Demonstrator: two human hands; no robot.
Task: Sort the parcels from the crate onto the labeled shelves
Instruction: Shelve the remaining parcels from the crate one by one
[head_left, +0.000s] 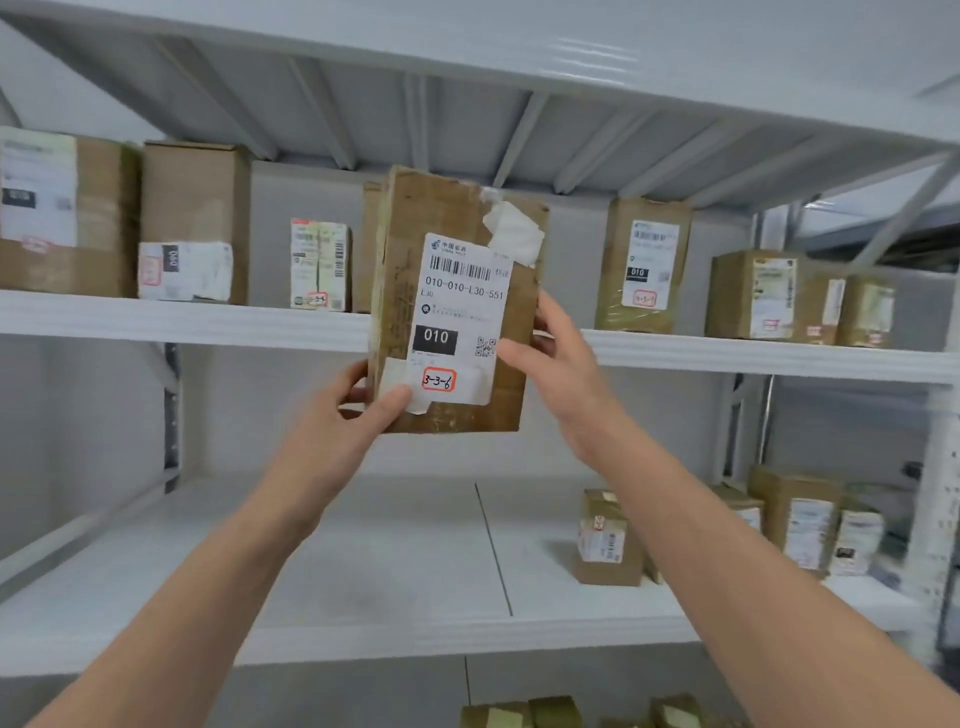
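I hold a brown cardboard parcel (441, 218) upright in front of the upper shelf (182, 319). Its white shipping label reads 010-010-L30-551, with a red-framed tag marked 3-3-6. My left hand (358, 410) grips its lower left corner, thumb on the front face. My right hand (550, 353) grips its right edge, thumb on the label. The parcel's base hangs below the shelf board's front lip. The crate is out of sight.
Several labeled parcels stand on the upper shelf, such as a big box (192, 223) at left and a box (644, 265) at right. More parcels (605, 540) sit on the lower shelf (363, 644) at right. Box tops (524, 714) show at the bottom edge.
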